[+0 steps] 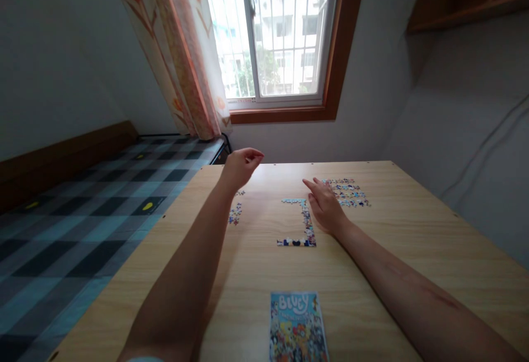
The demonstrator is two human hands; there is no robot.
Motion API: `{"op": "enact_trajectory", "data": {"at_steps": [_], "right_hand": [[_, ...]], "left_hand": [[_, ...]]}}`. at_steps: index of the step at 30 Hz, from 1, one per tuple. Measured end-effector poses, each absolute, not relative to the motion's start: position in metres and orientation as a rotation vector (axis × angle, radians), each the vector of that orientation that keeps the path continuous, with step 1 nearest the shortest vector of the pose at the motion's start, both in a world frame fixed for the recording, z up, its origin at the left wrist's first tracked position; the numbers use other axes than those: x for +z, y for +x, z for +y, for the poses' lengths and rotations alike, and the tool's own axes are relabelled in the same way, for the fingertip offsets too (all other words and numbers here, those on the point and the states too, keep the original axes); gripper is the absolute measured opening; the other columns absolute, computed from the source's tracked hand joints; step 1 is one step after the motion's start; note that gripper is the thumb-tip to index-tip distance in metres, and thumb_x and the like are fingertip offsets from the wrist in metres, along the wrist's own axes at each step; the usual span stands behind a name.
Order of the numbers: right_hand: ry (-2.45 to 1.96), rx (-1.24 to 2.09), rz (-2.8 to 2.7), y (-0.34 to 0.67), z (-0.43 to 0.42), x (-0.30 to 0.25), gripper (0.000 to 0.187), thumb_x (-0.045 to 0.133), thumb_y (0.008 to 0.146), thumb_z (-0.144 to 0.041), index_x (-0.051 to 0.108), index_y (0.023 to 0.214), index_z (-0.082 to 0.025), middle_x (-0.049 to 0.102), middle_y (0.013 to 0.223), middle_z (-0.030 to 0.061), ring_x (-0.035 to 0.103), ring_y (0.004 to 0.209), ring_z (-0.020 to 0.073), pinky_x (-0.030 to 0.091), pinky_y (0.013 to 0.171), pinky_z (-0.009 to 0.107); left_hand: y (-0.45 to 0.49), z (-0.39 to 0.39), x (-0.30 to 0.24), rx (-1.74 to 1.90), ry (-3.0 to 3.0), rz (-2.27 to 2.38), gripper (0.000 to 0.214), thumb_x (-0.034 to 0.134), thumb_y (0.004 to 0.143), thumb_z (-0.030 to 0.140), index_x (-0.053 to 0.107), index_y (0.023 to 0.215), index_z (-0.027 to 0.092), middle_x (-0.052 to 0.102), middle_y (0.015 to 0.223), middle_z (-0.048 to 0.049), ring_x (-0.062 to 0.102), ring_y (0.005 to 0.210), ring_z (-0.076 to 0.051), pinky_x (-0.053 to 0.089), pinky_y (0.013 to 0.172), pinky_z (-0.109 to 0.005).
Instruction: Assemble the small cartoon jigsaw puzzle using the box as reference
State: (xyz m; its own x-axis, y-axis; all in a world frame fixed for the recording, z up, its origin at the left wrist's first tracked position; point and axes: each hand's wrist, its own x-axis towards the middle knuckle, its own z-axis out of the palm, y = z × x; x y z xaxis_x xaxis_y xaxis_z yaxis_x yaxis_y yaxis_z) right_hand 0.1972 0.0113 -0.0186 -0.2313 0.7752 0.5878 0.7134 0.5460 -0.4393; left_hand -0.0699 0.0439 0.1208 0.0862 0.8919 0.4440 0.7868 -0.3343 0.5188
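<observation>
Closest to where I'm standing lies the picture sheet (298, 326) lettered "Bluey", flat on the wooden table (248, 296), with the joined puzzle strip (309, 223) up at twelve o'clock from it. That strip makes a squared bracket: its long run goes from twelve to six o'clock, a short arm goes off toward nine at each end, and its mouth is open to nine.

The right hand (325, 203) is clearly the nearer one. From it the strip's long run lies at about eight o'clock, the thumb just beside the far corner, while a patch of loose pieces (351, 194) spreads out at two o'clock, partly behind the fingers. That hand is loosely spread, index finger stretched toward eleven, thumb apart from it.

Over at ten o'clock from the strip, the left hand (243, 167) is raised above the table's far part, thumb and fingertips drawn together in a narrow pinch. The strip lies toward its four o'clock, well apart; a smaller cluster of pieces (235, 214) sits near six, partly behind the forearm. With the window glare and pieces so tiny, I can't tell whether either hand has one.
</observation>
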Motion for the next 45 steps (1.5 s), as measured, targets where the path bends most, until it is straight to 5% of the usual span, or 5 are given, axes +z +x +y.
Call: {"op": "enact_trajectory", "data": {"at_steps": [6,9,22,45], "right_hand": [[-1.162,0.074,-2.013,0.198,0.009,-0.018,0.049,0.034,0.1,-0.025,0.054,0.144,-0.021,0.061,0.142,0.0098,0.042,0.144,0.0275,0.019,0.124,0.055],[-1.162,0.063,-2.017,0.199,0.008,-0.018,0.048,0.034,0.1,-0.025,0.055,0.143,-0.02,0.062,0.141,0.01,0.043,0.144,0.0276,0.02,0.124,0.055],[-1.113,0.062,-2.026,0.199,0.008,-0.02,0.043,0.037,0.101,-0.024,0.059,0.138,-0.021,0.065,0.137,0.0102,0.046,0.142,0.0309,0.023,0.121,0.062],[-1.138,0.075,-2.028,0.197,0.006,-0.019,0.04,0.039,0.1,-0.024,0.061,0.133,-0.018,0.066,0.135,0.0106,0.047,0.14,0.0318,0.024,0.12,0.061]], "left_hand": [[-0.123,0.037,0.126,-0.019,1.954,2.149,0.018,0.069,0.075,0.024,0.078,0.089,0.017,0.073,0.072,-0.0053,0.065,0.068,-0.017,0.047,0.065,-0.024],[-0.144,0.035,0.112,-0.2,1.802,2.141,0.011,0.074,0.064,0.018,0.075,0.075,0.016,0.067,0.057,-0.0042,0.064,0.06,-0.018,0.047,0.059,-0.024],[-0.156,0.047,0.068,-0.288,1.609,2.084,0.017,0.078,0.062,0.02,0.062,0.06,0.015,0.058,0.052,-0.0025,0.059,0.054,-0.016,0.049,0.054,-0.024],[-0.163,0.053,0.066,-0.302,1.644,2.08,0.017,0.081,0.059,0.018,0.064,0.062,0.015,0.064,0.057,-0.0047,0.067,0.063,-0.022,0.051,0.058,-0.025]]}}
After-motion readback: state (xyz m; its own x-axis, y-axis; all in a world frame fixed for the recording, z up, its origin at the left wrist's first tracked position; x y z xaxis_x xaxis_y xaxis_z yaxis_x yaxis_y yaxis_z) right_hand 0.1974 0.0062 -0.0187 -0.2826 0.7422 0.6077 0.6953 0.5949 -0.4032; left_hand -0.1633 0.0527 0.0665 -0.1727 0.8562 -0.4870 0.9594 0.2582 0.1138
